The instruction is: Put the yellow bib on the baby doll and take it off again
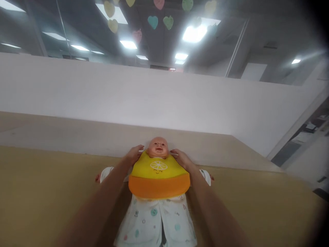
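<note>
A baby doll (158, 145) lies on its back in the lower middle, its head toward the wall. It wears a white outfit (154, 219) with small coloured prints. Over its chest is a yellow bib (146, 168) with a citrus slice and a smiling face, and an orange pocket (159, 187) along the bottom. My left hand (135, 154) is beside the doll's neck at the bib's upper left edge, fingers stretched out. On the other side my right hand (180, 158) reaches to the bib's upper right edge, fingers also extended. What lies behind the neck is hidden.
The doll rests on a tan surface (51, 185). A paler ledge (64, 133) runs behind its head, below a white wall (128, 96). Above that is glass with heart-shaped stickers (153, 22). Cluttered shelving (303, 135) shows at far right.
</note>
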The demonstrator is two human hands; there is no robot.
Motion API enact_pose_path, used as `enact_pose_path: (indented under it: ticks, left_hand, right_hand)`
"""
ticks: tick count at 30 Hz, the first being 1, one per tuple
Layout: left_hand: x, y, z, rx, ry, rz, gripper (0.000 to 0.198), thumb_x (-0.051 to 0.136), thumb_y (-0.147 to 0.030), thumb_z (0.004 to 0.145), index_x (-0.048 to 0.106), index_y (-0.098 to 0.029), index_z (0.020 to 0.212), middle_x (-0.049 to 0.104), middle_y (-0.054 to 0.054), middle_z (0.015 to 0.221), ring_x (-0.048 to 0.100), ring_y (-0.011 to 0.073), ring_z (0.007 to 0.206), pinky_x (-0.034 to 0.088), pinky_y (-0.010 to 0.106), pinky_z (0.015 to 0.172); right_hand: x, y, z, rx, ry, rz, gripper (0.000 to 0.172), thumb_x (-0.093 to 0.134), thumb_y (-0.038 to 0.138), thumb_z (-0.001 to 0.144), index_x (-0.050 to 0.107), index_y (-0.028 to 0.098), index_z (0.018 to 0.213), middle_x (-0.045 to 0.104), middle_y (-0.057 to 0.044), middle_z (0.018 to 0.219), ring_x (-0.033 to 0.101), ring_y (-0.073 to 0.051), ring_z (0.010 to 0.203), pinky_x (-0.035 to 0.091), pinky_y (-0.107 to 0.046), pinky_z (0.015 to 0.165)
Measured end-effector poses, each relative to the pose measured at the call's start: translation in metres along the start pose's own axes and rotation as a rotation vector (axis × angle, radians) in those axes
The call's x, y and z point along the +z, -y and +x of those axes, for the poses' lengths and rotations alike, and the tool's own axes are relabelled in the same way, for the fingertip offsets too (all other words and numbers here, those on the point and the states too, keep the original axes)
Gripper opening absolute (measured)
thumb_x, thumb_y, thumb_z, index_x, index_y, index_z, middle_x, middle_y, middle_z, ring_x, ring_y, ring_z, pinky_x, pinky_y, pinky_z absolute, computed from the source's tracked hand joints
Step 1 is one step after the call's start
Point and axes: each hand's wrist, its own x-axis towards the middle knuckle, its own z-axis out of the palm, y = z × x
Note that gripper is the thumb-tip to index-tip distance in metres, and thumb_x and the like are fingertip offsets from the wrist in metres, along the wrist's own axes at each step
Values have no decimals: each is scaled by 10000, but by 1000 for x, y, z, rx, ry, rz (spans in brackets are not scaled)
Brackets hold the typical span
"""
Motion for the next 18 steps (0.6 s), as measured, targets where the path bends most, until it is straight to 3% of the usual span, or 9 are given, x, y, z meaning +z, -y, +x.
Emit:
enact_pose_path:
  ticks: [6,10,14,16,18]
  left_hand:
    - [11,3,16,-75,73,-137,473,502,-504,798,453,-180,1138,625,41,695,639,238,602,527,349,586]
    - [13,3,1,-69,131,-175,450,540,-520,768,524,-182,1063,660,55,737,650,237,646,528,334,631]
    - [18,5,-27,-130,290,-208,476,514,-574,750,629,-140,910,690,100,754,664,262,712,532,347,701]
    - [18,10,-40,-45,267,-198,455,550,-555,722,650,-141,880,701,97,766,666,269,742,529,355,723]
    - [17,17,-53,127,163,-173,414,598,-508,692,658,-151,892,709,78,791,665,267,777,523,355,739]
  right_hand:
    - [12,-8,14,84,135,88,264,536,375,791,616,141,882,676,-51,773,637,-192,705,502,-295,683]
    - [17,-4,-4,67,129,199,212,541,327,806,630,151,883,676,-22,761,630,-165,702,495,-260,691]
    - [20,-2,-33,82,94,291,216,595,336,779,649,158,888,677,-17,748,622,-176,705,492,-265,679]
    - [21,-5,-49,31,61,310,205,616,314,755,657,161,884,681,-12,760,617,-173,714,489,-259,684]
    - [23,-9,-66,-25,79,328,228,635,307,730,667,163,904,693,-12,818,621,-172,763,490,-253,717]
